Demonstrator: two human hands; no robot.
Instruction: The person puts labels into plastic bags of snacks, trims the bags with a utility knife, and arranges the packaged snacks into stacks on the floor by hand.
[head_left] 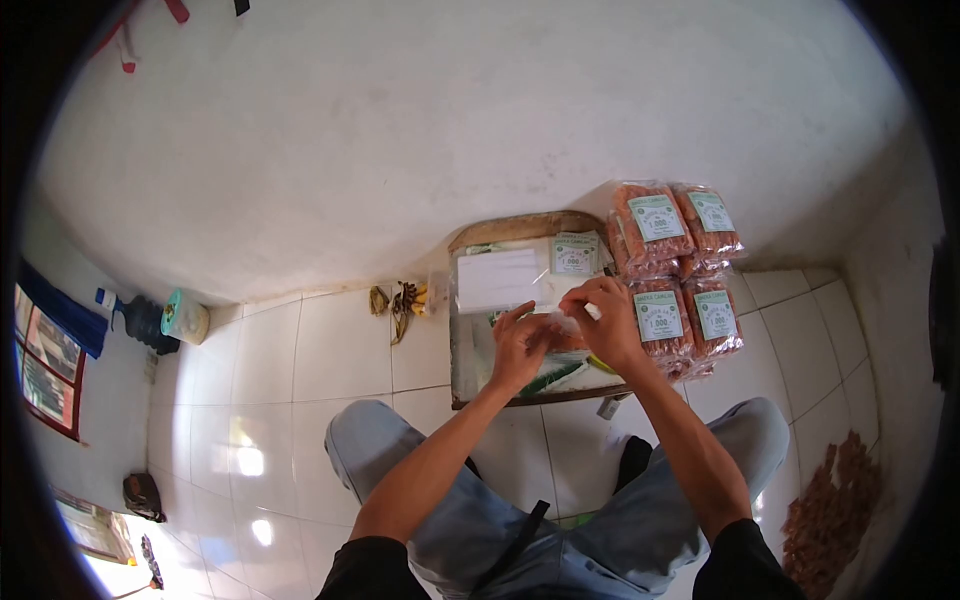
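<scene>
My left hand (522,345) and my right hand (605,315) are close together over the small low table (485,378), fingers bent and pinching. Between them is a clear plastic bag (563,322), its top edge at the fingertips. Orange contents show just below it, partly hidden by the hands. Behind my hands lie a stack of white sheets (498,280) and a pile of printed labels (575,255). A green and yellow item (598,364) lies under my right wrist, too covered to make out.
Several labelled packs of orange snacks (660,315) are stacked at the table's right side. Bananas (412,298) lie on the tiled floor to the left. A water jug (145,322) and a lidded tub (185,318) stand by the left wall. A brown heap (832,515) is at lower right.
</scene>
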